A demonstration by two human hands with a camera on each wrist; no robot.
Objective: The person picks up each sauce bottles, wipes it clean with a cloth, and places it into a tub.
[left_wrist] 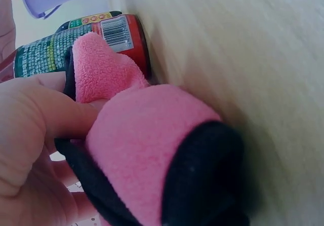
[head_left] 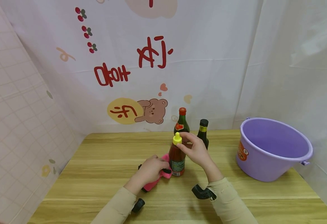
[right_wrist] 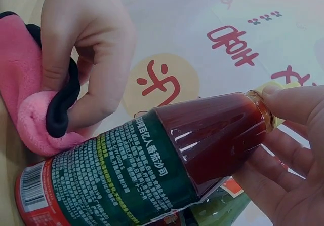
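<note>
A ketchup bottle (head_left: 176, 157) with dark red sauce, a green and red label (right_wrist: 116, 173) and a yellow pointed cap (head_left: 177, 139) stands upright on the wooden table. My right hand (head_left: 195, 150) holds it at the top, thumb and fingers around the cap and neck. My left hand (head_left: 152, 169) pinches a bunched pink cloth (left_wrist: 147, 140) with black edging. Folds of this cloth lie against the lower side of the bottle, beside its label. In the right wrist view, the left thumb and fingers grip the cloth's black edge.
Behind the ketchup stand a green bottle with a red cap (head_left: 182, 112) and a dark bottle with a black cap (head_left: 203, 123). A purple bucket (head_left: 264, 168) stands at the right of the table (head_left: 104, 155). A printed white curtain (head_left: 208, 77) hangs behind.
</note>
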